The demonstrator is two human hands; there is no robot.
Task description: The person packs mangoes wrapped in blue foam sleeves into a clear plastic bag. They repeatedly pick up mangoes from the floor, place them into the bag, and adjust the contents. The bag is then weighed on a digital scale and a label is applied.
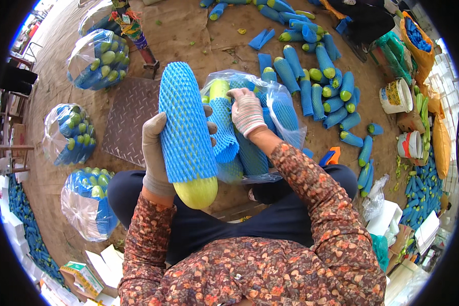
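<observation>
My left hand, in a pale work glove, is closed around a large pale-green squash. A blue foam net sleeve covers most of it, and its bare end points toward me. My right hand, in a white knitted glove with a striped cuff, has its fingers curled against another netted squash. That one sits at the mouth of a clear plastic bag between my legs. More sleeved squashes fill the bag. Part of the right fingers' grip is hidden.
Filled clear bags of squashes stand along the left, near a ribbed metal plate and a post. Loose sleeved squashes lie ahead and right. An orange-handled tool lies by my right knee; white buckets stand farther right.
</observation>
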